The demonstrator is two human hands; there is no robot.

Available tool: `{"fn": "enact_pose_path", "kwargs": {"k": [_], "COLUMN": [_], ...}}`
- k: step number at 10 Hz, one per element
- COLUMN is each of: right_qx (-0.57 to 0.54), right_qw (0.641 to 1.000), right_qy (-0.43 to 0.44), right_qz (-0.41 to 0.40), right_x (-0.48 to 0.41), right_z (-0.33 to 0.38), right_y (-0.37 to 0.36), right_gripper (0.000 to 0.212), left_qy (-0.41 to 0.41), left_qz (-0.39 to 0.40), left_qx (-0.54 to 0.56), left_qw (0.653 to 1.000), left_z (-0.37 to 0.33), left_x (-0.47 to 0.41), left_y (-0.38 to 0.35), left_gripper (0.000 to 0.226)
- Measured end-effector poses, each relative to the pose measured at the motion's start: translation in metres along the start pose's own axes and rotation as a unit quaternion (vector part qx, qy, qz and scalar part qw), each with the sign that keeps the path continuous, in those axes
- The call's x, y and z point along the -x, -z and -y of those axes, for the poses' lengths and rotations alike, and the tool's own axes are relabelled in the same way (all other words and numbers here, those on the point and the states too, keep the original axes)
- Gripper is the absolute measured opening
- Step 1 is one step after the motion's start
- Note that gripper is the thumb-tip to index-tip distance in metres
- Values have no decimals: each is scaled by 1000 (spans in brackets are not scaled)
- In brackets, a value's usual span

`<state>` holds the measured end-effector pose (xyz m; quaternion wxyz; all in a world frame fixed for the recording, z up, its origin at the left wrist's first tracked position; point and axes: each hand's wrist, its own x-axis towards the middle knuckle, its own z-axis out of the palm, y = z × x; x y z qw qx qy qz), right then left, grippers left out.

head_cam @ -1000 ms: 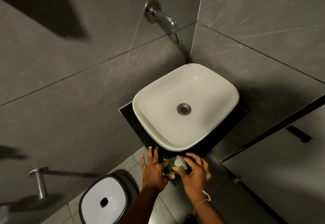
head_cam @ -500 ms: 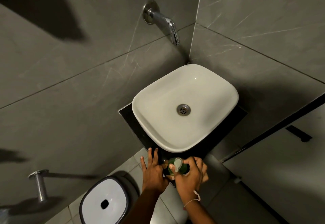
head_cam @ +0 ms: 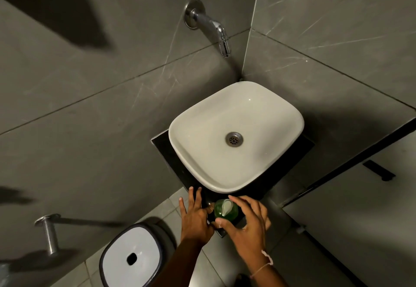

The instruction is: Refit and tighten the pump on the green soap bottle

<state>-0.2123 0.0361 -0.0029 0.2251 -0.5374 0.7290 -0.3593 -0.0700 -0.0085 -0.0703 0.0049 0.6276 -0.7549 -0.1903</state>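
The green soap bottle [head_cam: 227, 213] stands on the front corner of the black counter [head_cam: 165, 149], just in front of the basin. Its white pump [head_cam: 225, 205] sits on top, nozzle pointing toward the basin. My left hand [head_cam: 195, 218] lies to the bottle's left with its fingers stretched flat and its thumb tip against the bottle's side. My right hand [head_cam: 246, 219] arches around the bottle's right side with fingers apart. Its thumb touches the near side and its index finger curves past the far side, clear of the pump.
A white basin [head_cam: 198, 158] with a metal drain [head_cam: 234, 139] fills the counter behind the bottle. A chrome tap [head_cam: 213, 27] juts from the grey wall above it. A white-lidded bin [head_cam: 132, 257] stands on the floor at lower left, near a metal wall peg [head_cam: 50, 233].
My right hand was closed over the pump top; it has opened and drawn back to the right, uncovering the pump. The left hand has stayed beside the bottle.
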Motion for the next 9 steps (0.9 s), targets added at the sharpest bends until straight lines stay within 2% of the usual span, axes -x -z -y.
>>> {"fn": "enact_pose_path", "kwargs": {"k": [1, 2, 4, 7, 8, 9], "right_qx": [-5, 7, 25, 46, 20, -66], "right_qw": [1000, 1000, 995, 988, 990, 995], "right_qy": [12, 24, 52, 58, 41, 7], "right_qz": [-7, 6, 76, 138, 137, 80], "right_x": [-6, -8, -18, -22, -16, -4], "right_z": [5, 1, -6, -4, 5, 13], "right_y": [4, 7, 18, 28, 34, 56], "right_gripper": [49, 49, 48, 56, 70, 70], "left_qy": [-3, -4, -5, 2, -1, 29], "left_qz": [2, 2, 2, 14, 34, 48], "left_qx": [6, 4, 6, 2, -2, -9], "left_qw": [1000, 1000, 1000, 1000, 999, 998], "left_z": [1, 2, 2, 2, 2, 14], "left_x": [0, 0, 0, -1, 4, 19], "left_y": [0, 0, -1, -3, -2, -6], "left_gripper": [49, 51, 56, 63, 70, 87]}}
